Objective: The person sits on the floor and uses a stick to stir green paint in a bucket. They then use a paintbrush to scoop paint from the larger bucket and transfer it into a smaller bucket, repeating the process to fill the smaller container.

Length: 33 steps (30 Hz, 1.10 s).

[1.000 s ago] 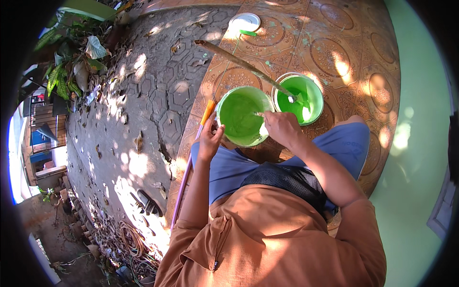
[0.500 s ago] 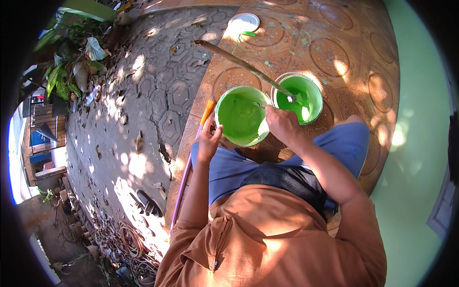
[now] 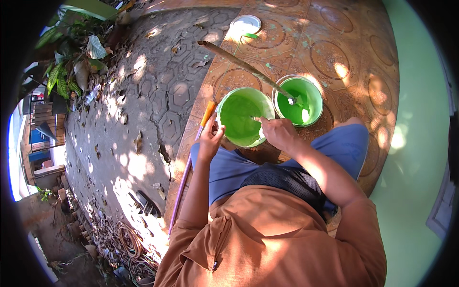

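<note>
A bucket of green paint [image 3: 267,103] sits in front of my crossed legs. My left hand [image 3: 210,138] grips its left side, thumb by the rim and fingers against the outer wall. Over the right part of the same bucket is my right hand [image 3: 282,133], closed with its fingers pointing into the opening. It pinches a thin tool whose short visible end shows near the fingertips; its kind cannot be made out. Just to the right stands a second bucket [image 3: 318,107] with brighter green paint. A long wooden stick [image 3: 244,67] leans out of it toward the upper left.
A round white lid [image 3: 245,24] lies on the brown patterned tiles [image 3: 330,57] at the far side. A purple pole with an orange end [image 3: 207,114] lies left of my leg. Dark sandals [image 3: 148,204] rest on the grey paving; a pale green wall [image 3: 411,143] rises at right.
My right hand has moved a little left and down, from the bucket's right rim to over its opening. My left hand keeps its hold; the stick stays in the other bucket.
</note>
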### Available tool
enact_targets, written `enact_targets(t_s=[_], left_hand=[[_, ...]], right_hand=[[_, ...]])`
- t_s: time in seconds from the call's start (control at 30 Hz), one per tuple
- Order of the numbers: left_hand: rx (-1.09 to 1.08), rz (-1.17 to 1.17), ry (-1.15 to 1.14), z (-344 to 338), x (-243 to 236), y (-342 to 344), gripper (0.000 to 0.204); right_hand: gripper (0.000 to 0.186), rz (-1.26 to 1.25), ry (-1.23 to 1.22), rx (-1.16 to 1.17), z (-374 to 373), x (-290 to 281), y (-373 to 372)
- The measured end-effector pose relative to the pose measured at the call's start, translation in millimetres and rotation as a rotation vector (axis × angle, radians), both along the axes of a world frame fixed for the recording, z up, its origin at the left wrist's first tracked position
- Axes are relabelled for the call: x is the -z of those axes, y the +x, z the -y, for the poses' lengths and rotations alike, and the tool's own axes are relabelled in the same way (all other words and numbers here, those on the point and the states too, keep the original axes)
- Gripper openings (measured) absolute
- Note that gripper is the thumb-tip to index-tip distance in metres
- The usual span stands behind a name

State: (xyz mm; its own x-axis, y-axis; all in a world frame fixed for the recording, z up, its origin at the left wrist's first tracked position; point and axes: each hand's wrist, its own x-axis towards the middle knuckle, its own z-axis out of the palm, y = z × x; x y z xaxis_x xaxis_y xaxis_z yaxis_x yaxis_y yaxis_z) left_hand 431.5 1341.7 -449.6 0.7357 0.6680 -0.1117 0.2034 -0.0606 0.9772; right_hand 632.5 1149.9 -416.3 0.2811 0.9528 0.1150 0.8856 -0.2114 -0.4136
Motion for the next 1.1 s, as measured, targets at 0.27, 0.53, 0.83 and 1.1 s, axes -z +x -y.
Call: enact_targets(t_s=[0.27, 0.53, 0.83, 1.1], left_hand=[[0.034, -0.038, -0.036, -1.5, -7.0, -0.8, 0.054], [0.032, -0.138, 0.056, -6.6, -4.0, -3.7, 0.054], [-0.027, -0.063, 0.007, -3.4, -1.7, -0.8, 0.056], [-0.007, -0.108, 0.008, -3.4, 0.0, -3.2, 0.056]], right_hand=[[0.012, 0.124, -0.067, 0.138, 2.3, 2.9, 15.6], [0.014, 0.076, -0.137, 0.113, 3.2, -15.1, 6.5], [0.012, 0.047, -0.16, 0.052, 2.2, -24.1, 1.8], [0.017, 0.052, -0.196, -0.04, 6.2, -23.8, 0.6]])
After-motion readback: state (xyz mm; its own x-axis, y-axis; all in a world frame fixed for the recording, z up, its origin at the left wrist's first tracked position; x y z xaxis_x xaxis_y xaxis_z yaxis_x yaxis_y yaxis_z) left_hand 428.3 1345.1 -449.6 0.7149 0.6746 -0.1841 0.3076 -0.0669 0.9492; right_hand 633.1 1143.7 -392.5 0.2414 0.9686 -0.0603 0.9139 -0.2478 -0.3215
